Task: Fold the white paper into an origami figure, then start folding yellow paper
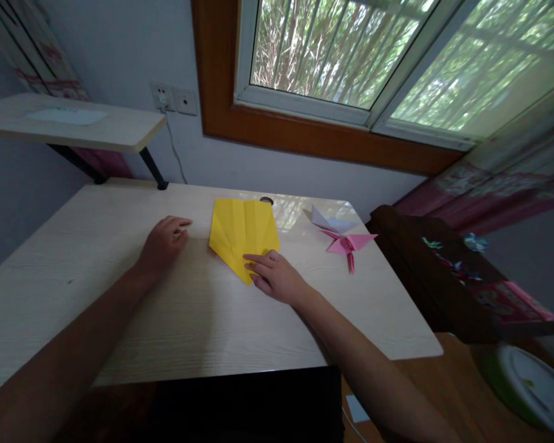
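A sheet of yellow folded paper [244,224] lies on the desk, with crease lines across it and its lower end folded to a point aimed toward me. My right hand [277,275] rests on its lower right part, fingers stretched out over the paper near the point. To the left of the paper, apart from it, my left hand [164,242] is on the desk with its fingers loosely extended, thumb and forefinger apart, holding nothing.
A pink origami bird [348,244] and a white folded paper boat [332,221] sit at the desk's [166,326] right side. A raised shelf [120,129] stands at the back left. Beyond the right edge is a dark wooden cabinet [410,271] with small items.
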A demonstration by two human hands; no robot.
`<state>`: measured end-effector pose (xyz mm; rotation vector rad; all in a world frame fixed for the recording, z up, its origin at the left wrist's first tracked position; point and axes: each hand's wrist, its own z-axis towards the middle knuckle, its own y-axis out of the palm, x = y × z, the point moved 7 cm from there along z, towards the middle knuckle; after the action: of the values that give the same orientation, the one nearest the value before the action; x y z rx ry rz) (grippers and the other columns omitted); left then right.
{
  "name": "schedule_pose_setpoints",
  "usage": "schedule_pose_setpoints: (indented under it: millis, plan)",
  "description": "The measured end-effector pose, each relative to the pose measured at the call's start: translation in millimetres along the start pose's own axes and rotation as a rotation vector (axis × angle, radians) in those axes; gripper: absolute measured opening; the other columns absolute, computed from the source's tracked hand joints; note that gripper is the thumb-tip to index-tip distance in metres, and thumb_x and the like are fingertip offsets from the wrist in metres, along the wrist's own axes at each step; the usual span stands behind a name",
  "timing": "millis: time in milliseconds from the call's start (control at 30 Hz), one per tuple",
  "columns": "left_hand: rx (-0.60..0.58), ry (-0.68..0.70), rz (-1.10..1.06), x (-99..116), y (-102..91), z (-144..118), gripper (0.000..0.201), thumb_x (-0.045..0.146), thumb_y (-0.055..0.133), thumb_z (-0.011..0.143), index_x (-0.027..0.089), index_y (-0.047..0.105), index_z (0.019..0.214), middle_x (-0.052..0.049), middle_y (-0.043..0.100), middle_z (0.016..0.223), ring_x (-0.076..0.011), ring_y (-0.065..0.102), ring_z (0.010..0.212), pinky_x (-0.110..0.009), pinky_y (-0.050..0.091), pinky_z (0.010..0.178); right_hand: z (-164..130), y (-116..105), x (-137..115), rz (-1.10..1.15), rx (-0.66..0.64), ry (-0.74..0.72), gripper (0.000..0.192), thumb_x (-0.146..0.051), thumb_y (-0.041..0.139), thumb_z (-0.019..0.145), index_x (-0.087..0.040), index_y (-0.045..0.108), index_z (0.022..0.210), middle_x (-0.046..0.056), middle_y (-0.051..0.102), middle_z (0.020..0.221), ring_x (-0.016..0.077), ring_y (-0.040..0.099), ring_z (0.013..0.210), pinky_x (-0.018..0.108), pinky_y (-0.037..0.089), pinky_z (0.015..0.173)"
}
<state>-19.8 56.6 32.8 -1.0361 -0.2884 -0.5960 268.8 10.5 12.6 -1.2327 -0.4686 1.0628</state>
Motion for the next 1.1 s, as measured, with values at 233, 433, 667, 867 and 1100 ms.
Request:
schedule_pose_setpoints:
  millis: [233,433,667,867,1100]
  plan:
    - [0.320,-0.283,-0.429,-52.5,-21.3,84.3,0.033,0.036,0.042,0.098,0.015,0.064,0.110,-0.007,0.071,0.109,-0.0185,0.062,0.097,-0.042,0.049,0.082,21.1,13.5,-11.4,-0.011,-0.003,-0.006,0.030,-0.028,0.054,0.099,-0.021,0.062,0.127,0.006,0.059,0.146,0.0262,0.059,0.106,0.048,0.049,0.095]
    - [0.352,-0.244,-0.455,-39.6,-4.8,135.5,0.063,0.021,0.000,0.100,0.005,0.061,0.093,-0.007,0.068,0.101,-0.0085,0.056,0.100,-0.036,0.040,0.080,31.4,17.7,-16.9,0.010,0.008,-0.021,0.029,-0.026,0.054,0.098,-0.022,0.062,0.126,0.006,0.060,0.146,0.0255,0.060,0.107,0.047,0.049,0.095]
    - [0.132,-0.174,-0.576,14.5,51.7,75.9,0.022,0.027,0.049,0.089,0.018,0.067,0.098,-0.007,0.070,0.098,-0.0166,0.065,0.090,-0.031,0.052,0.080,31.2,15.3,-19.4,0.007,0.020,-0.009,0.030,-0.024,0.055,0.098,-0.023,0.064,0.126,0.008,0.062,0.143,0.0254,0.061,0.106,0.048,0.049,0.094]
    - [-0.242,0.216,-0.263,21.7,31.8,21.6,0.026,0.027,0.052,0.092,0.020,0.071,0.109,-0.008,0.069,0.110,-0.0229,0.062,0.108,-0.043,0.048,0.103,45.0,23.7,-38.6,0.028,0.020,-0.013,0.029,-0.026,0.055,0.099,-0.023,0.064,0.127,0.006,0.061,0.145,0.0256,0.060,0.103,0.048,0.050,0.094]
    - [-0.298,0.432,-0.066,7.0,17.6,-12.2,0.031,0.023,0.051,0.096,0.021,0.066,0.123,-0.011,0.063,0.130,-0.0248,0.056,0.126,-0.049,0.043,0.112,76.5,40.8,-64.5,0.041,0.023,-0.024,0.027,-0.028,0.053,0.100,-0.022,0.064,0.124,0.004,0.062,0.143,0.0250,0.060,0.103,0.045,0.049,0.097]
